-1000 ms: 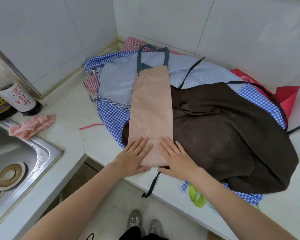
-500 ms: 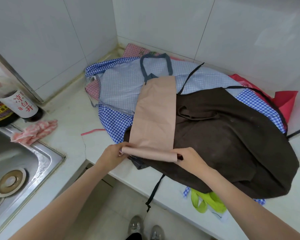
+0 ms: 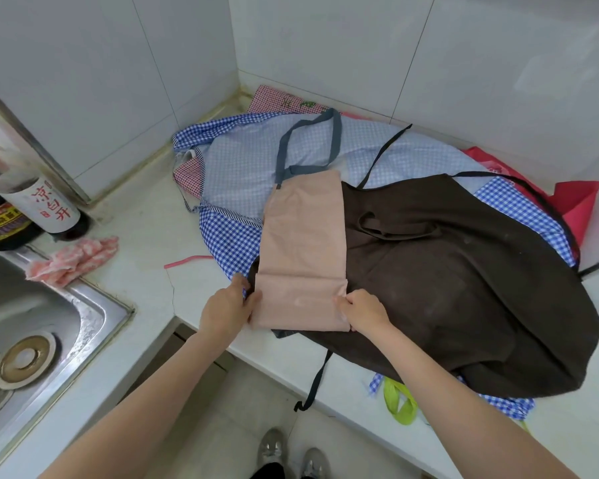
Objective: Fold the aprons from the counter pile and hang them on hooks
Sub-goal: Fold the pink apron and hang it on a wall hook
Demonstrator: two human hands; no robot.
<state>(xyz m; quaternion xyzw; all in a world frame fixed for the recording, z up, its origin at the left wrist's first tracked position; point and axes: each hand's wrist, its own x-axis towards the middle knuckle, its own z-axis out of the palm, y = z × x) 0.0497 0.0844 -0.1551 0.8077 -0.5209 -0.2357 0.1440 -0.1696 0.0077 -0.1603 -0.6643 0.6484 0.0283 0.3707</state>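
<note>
Two hands work at the lower centre of the frame: the left hand (image 3: pixel 227 307) pinches the left edge of the pink apron (image 3: pixel 305 250) and the right hand (image 3: pixel 365 311) pinches its right edge, fingers curled onto the cloth at both sides. A second ago both palms lay flat on that near end; since then the bottom edge has been lifted and rolled over, and a folded band now lies across the strip's near end. By my reading the crosswise folding has begun, with further folds and the hanging not yet done. The pink apron rests near the table's (image 3: pixel 146 236) front edge, on top of the brown apron (image 3: pixel 464 271), which covers the blue checked apron (image 3: pixel 236 174). Its grey neck loop (image 3: pixel 308 143) lies further back, toward the upper centre. No hooks are in view. Red cloth (image 3: pixel 578 202) under the pile at right is mostly hidden, and the fingertips beneath the fold cannot be seen.
</note>
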